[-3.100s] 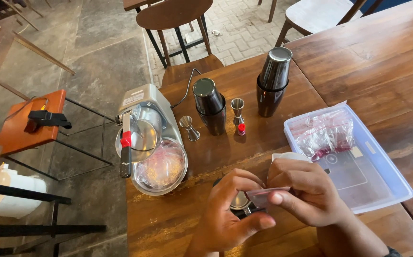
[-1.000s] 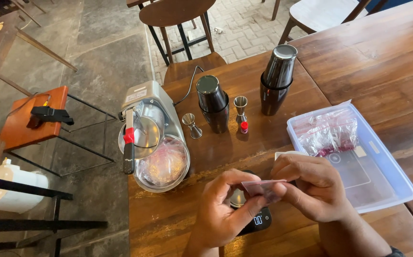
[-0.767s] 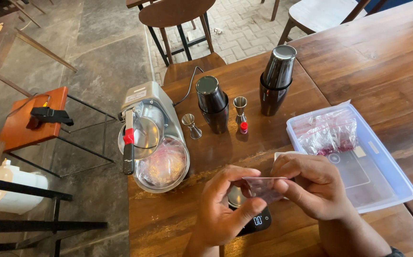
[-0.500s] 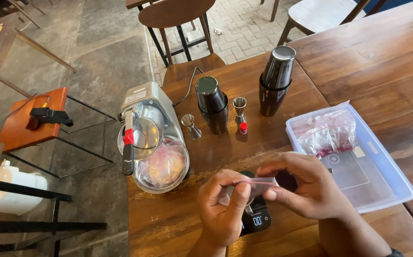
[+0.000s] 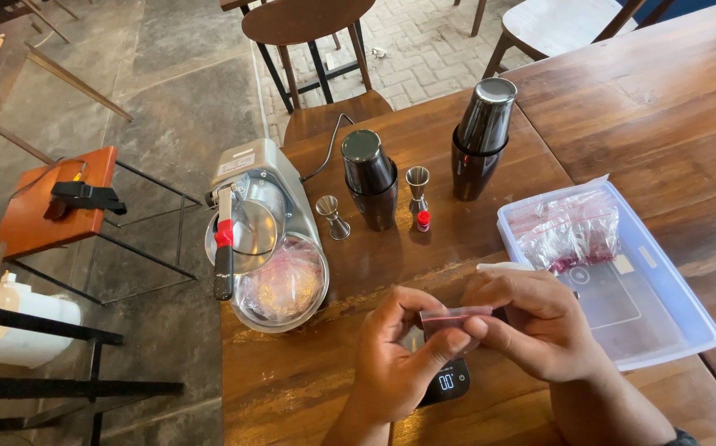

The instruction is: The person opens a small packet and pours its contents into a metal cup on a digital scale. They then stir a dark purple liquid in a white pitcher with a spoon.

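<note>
Clear plastic with a red strip along its top: a small bag (image 5: 455, 317) is held up between both hands above a black scale (image 5: 445, 384) at the near edge of the wooden worktop (image 5: 589, 124). The left hand (image 5: 397, 361) has its thumb and forefinger closed on the bag's left end; the right hand (image 5: 540, 322) has its fingers (image 5: 490, 330) closed on the right end, so both grip the bag. Just right of the hands lies a pale tray (image 5: 672, 314) holding more filled bags (image 5: 573, 235). Further back stand two dark shakers (image 5: 370, 177) (image 5: 480, 136), two steel jiggers (image 5: 331, 216) (image 5: 417, 188) and a small red-capped bottle (image 5: 423, 220). At the left edge sits a metal machine (image 5: 263, 235) with a clear dome and a red-knobbed handle
</note>
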